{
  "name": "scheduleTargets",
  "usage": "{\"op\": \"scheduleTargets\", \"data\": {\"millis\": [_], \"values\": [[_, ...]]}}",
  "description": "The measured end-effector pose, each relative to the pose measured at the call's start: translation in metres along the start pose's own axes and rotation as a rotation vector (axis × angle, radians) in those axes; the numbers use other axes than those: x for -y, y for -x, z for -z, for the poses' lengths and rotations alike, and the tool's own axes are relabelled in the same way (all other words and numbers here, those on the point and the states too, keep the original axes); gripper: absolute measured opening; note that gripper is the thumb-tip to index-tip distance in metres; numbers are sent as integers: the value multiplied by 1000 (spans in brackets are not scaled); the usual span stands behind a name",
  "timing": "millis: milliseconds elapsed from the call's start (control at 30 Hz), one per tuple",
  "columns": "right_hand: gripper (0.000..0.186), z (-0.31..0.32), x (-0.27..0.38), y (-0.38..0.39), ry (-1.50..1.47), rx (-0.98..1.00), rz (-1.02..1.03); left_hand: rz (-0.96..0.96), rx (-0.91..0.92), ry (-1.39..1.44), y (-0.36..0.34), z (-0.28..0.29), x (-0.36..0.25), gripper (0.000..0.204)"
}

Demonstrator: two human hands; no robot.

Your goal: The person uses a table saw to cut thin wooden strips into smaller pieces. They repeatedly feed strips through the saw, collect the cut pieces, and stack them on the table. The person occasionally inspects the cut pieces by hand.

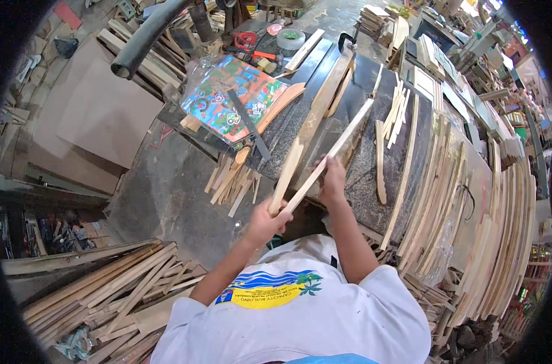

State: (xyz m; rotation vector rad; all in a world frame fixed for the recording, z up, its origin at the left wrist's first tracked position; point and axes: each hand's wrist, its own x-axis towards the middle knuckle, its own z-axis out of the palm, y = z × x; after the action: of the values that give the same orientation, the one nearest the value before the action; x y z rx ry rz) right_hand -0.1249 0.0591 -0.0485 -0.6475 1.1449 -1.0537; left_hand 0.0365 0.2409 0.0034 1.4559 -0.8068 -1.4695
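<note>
My left hand [268, 221] is closed around the near end of a narrow, pale wooden strip [352, 125]. Its fingers also lie against the near end of a wider wooden board [306, 130]; whether they grip that too I cannot tell. Farther along the strip, my right hand [333, 182] is wrapped round it. The strip slants up and away to the right over a dark, speckled worktable [361, 182]. The board lies to its left, its far end beside a black clamp [347, 41] at the table's far edge. A shorter shaped wooden piece [341, 91] rests alongside the board.
Thin sticks [398, 114] and long battens [437, 188] lie to the right. On the left are a colourful printed sheet [233, 91], a metal straightedge [249, 124], a tape roll [290, 39] and a hammer [252, 53]. A dark pipe [148, 39] juts in; stacked offcuts [106, 297] fill the lower left.
</note>
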Motion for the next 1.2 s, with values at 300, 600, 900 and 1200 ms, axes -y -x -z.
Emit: {"op": "scheduleTargets", "data": {"millis": [300, 600, 900, 1200], "values": [[36, -23, -51, -45, 813, -69, 452, 179, -114, 101, 64, 56, 92, 30], [28, -15, -66, -83, 1068, -192, 572, 40, -153, -352, 53, 63, 126, 27], [27, -23, -36, -114, 1114, -182, 453, -362, -505, -700, 14, 44, 139, 63], [28, -30, -9, -131, 1093, -179, 317, -522, -577, -769, -13, 36, 141, 74]]}}
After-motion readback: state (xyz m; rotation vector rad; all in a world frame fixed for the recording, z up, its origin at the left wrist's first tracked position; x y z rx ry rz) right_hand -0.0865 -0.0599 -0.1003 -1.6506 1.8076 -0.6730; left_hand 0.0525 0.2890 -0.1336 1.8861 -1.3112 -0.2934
